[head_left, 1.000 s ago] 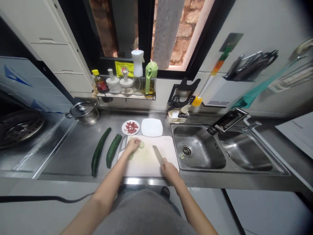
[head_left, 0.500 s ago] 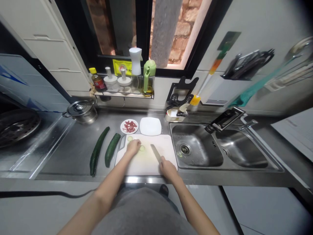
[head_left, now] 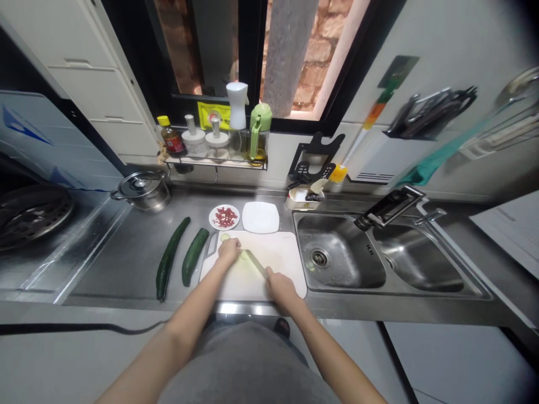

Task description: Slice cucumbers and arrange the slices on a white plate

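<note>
A kitchen knife [head_left: 255, 262] is in my right hand [head_left: 281, 287], fingers wrapped round its handle, the blade slanting up-left over the white cutting board [head_left: 282, 252]. Its tip reaches a pale green cucumber slice [head_left: 243, 255]. Just left of that slice my left hand [head_left: 229, 251] is closed, fingers curled down at the board; what lies under them is hidden. Another round cucumber slice [head_left: 225, 237] shows behind the left hand. Two whole-looking dark green cucumbers, a shorter one [head_left: 195, 257] and a longer one [head_left: 172, 259], lie left of the board.
Behind the board stand a small plate of chopped red pieces [head_left: 231, 226] and a white square plate [head_left: 260, 217]. A double sink [head_left: 341, 280] with green scraps is on the right. A lidded pot [head_left: 147, 196] stands back left, below a rack of bottles [head_left: 219, 163].
My right hand has brought the knife left, so its tip now meets the cucumber slice beside my left hand. The left hand has barely moved; the view has shifted slightly.
</note>
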A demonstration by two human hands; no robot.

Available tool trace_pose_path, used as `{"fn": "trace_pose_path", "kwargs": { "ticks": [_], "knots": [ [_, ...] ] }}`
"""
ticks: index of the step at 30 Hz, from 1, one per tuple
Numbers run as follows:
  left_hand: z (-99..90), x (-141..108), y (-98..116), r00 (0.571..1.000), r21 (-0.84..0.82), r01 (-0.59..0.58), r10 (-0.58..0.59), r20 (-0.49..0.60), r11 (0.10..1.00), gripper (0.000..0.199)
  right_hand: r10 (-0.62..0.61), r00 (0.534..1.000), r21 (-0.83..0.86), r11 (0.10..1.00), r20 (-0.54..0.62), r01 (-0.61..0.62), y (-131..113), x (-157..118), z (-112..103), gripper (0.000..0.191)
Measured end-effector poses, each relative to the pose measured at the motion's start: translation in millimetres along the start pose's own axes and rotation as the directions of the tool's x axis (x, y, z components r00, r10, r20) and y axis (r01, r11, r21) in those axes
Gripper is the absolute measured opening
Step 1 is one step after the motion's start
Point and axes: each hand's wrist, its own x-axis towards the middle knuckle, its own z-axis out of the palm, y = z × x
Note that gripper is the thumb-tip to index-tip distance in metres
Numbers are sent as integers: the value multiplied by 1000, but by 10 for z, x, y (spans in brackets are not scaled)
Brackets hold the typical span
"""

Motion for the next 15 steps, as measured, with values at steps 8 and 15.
{"fn": "trace_pose_path", "kwargs": {
  "ticks": [8,15],
  "knots": [
    [23,32,-11,1000,-2,11,-11,-1,1000,20,-9,1000,-8,1000,28,9,-48,52,0,30],
    [7,34,-1,1000,4,9,-9,6,1000,20,-21,999,-17,1000,34,22,-77,61,1,32]
  ]
}}
